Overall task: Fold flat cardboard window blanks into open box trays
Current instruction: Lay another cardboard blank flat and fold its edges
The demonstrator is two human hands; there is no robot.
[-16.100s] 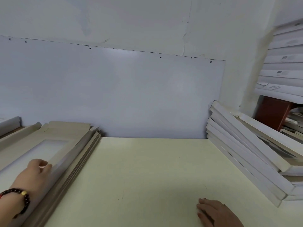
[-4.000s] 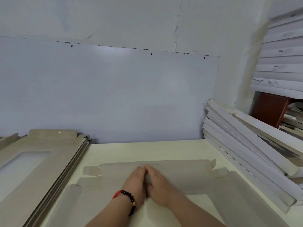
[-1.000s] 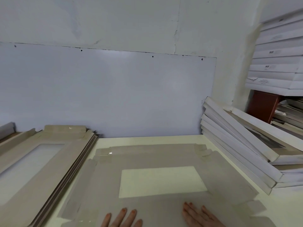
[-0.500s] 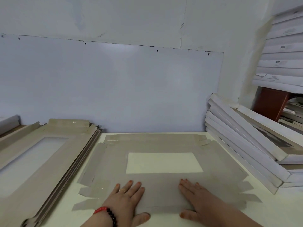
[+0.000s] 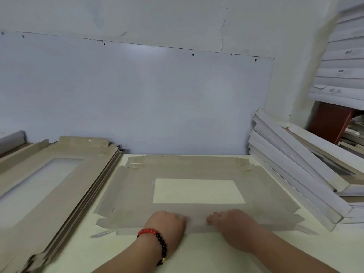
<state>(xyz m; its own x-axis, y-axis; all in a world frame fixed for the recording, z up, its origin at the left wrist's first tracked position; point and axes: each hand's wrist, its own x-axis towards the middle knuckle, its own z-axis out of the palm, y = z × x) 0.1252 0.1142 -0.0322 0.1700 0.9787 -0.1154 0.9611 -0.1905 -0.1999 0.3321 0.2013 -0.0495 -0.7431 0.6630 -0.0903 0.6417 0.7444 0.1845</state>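
Observation:
A flat grey cardboard blank with a rectangular window lies on the cream table in front of me. My left hand, with a red and black bead bracelet at the wrist, and my right hand sit side by side on the blank's near flap. Both have their fingers curled on that flap, which looks slightly raised between them. The fingertips are hidden. The side and far flaps lie flat.
A stack of several flat window blanks lies at the left. Folded white trays lean in a pile at the right, close to the blank's right flap. More white boxes are stacked at the upper right. A pale wall panel stands behind the table.
Half a second ago both hands lay flat with spread fingers on the blank's near part. Now their fingers are curled on the near flap, and the hands sit closer to the near edge.

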